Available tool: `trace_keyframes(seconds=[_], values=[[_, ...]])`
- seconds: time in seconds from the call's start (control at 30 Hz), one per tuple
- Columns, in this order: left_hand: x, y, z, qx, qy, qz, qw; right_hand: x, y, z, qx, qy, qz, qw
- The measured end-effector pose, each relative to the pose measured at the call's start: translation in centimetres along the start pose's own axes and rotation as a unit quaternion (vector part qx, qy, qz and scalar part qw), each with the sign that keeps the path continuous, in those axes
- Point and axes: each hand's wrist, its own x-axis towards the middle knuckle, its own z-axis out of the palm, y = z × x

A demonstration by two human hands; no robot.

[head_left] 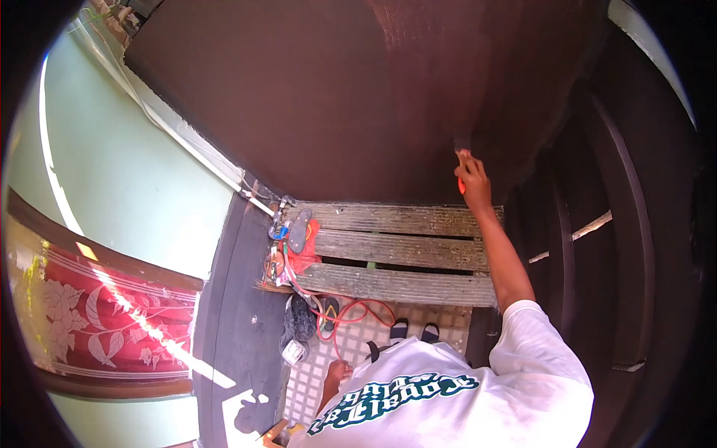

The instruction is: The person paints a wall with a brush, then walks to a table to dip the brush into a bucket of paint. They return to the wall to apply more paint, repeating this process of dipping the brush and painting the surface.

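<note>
My right hand is closed around a paintbrush with an orange handle. The dark bristles press against the brown painted panel, where a slightly different sheen shows around and above the brush. Low beside my body, my left hand has its fingers curled in; whether anything is inside them I cannot make out. Close above it passes a red hose, which loops over the tiled floor.
A weathered slatted wooden bench stands below the panel, with a sandal and red cloth at its left end. Dark slats rise at right. A black bag lies on the floor. A red curtain hangs left.
</note>
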Motion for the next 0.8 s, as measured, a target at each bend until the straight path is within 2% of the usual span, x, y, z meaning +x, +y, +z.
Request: trace_keyframes(seconds=[0.07,0.13,0.27,0.33,0.4,0.53,0.67,0.7,0.77,0.8], values=[[0.7,-1.9,-0.5,0.121,-0.037,0.120,0.985,-1.7,0.0,1.2,-0.005,-0.049,0.024,0.998],[1.4,-2.9,-0.6,0.176,-0.054,0.193,0.964,-2.7,0.2,2.4,-0.012,-0.095,0.043,0.994],[1.4,-3.0,-0.5,0.170,-0.063,0.241,0.953,-3.7,1.5,3.0,0.043,-0.140,0.061,0.987],[1.1,-2.7,-0.4,0.114,-0.047,0.177,0.976,-3.7,2.1,3.2,0.064,-0.139,0.061,0.986],[-0.1,-0.5,0.4,-0.006,-0.005,0.029,1.000,-1.4,2.2,2.2,0.074,-0.087,0.031,0.993],[0.1,0.0,0.3,-0.025,0.004,0.020,0.999,5.4,0.9,-3.3,0.082,-0.016,-0.011,0.996],[1.3,0.2,0.8,-0.013,-0.011,0.026,1.000,11.7,-4.1,-9.8,0.068,0.121,-0.054,0.989],[1.8,0.0,0.6,-0.009,-0.019,0.029,0.999,13.5,-4.9,-10.9,0.055,0.175,-0.099,0.978],[1.6,1.2,1.1,0.005,-0.005,0.021,1.000,16.1,-7.1,-12.9,0.031,0.247,-0.115,0.962],[1.9,1.5,1.1,0.008,-0.006,0.031,0.999,16.7,-7.6,-12.9,0.021,0.249,-0.113,0.962]])
